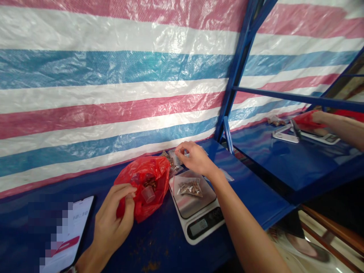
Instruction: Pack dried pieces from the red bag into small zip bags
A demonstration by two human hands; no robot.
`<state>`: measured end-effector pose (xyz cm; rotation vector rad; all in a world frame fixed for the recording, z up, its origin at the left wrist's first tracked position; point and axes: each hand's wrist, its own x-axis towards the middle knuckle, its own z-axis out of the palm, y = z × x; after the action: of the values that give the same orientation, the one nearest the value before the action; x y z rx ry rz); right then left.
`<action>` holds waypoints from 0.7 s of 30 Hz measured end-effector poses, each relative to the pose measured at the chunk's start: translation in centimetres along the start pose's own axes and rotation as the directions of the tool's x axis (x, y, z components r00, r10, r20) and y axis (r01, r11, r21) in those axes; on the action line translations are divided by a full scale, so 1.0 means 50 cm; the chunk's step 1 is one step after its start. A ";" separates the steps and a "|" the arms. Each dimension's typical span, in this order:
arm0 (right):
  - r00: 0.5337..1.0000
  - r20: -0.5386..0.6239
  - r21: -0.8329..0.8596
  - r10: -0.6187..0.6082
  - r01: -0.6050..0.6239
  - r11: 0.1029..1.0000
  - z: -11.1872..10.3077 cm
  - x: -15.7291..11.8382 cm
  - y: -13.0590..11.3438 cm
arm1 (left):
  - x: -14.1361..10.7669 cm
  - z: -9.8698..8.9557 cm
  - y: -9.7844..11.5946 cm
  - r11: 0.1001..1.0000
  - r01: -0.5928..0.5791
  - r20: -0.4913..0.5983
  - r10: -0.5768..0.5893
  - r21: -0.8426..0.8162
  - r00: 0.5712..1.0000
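- My left hand is closest to me. Its fingers curl in and touch the red plastic bag, but I cannot tell if they grip it.
- A phone lies just left of that hand on the blue table.
- A small clear cup and brown bits are in the bag.
- A kitchen scale sits right of the bag, with a clear packet of brown bits on it.
- My right hand is above the scale's far edge. Its finger and thumb are close together at small clear packets, but I cannot tell if they hold one.
- A striped tarp hangs behind the table.
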<state>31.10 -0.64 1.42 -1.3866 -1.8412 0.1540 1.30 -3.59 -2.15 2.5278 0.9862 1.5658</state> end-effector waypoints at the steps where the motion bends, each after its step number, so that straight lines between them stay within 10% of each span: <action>1: 1.000 -0.005 -0.002 0.001 -0.001 1.000 0.000 0.000 0.001 | 0.000 -0.001 0.001 1.000 -0.002 0.005 0.002 0.003 1.000; 10: 1.000 0.014 0.018 -0.006 0.006 1.000 -0.007 -0.001 -0.001 | 0.004 -0.004 0.005 0.999 -0.042 -0.005 0.042 0.026 0.999; 21: 0.817 0.572 0.105 0.069 -0.157 0.982 -0.054 -0.028 0.004 | 0.003 -0.006 0.014 0.997 -0.074 -0.006 0.074 0.015 0.997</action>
<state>33.11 -2.70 2.35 -1.4428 -2.1623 0.8322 1.46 -4.15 -1.67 2.5994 0.9182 1.5914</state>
